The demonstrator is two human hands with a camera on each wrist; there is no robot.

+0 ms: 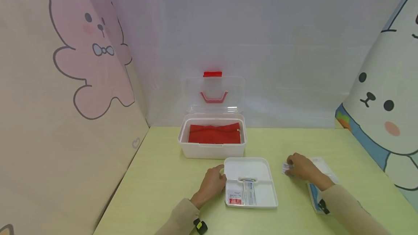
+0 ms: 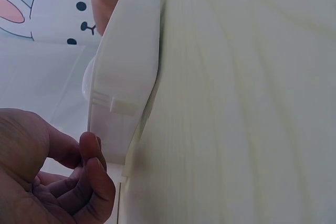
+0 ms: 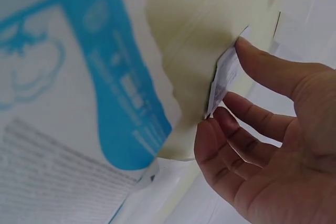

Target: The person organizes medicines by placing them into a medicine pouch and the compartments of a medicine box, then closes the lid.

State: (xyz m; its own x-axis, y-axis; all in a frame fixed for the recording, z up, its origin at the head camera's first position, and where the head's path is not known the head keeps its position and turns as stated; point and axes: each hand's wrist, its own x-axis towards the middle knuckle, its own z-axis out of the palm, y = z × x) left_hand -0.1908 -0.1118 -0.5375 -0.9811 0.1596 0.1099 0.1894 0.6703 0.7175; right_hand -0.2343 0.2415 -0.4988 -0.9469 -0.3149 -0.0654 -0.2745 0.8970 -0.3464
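A shallow white divided tray [image 1: 264,169] lies on the table in the head view. My left hand [image 1: 213,183] is at its left rim, its curled fingers gripping the tray's edge [image 2: 126,66] in the left wrist view. In the tray's lower compartment are a small white and red packet [image 1: 235,197] and a clear-wrapped item [image 1: 249,192]. To the right, my right hand [image 1: 302,168] pinches a small flat white packet [image 3: 227,74] with printing between thumb and fingers. Under the right forearm lies a white and blue printed package [image 3: 113,72], partly covered.
Behind the tray stands a white box [image 1: 212,151] with its clear lid [image 1: 192,93] raised and a red pouch [image 1: 213,134] inside. The table [image 1: 156,177] is pale yellow. Cloth walls with cartoon animals enclose the back and sides.
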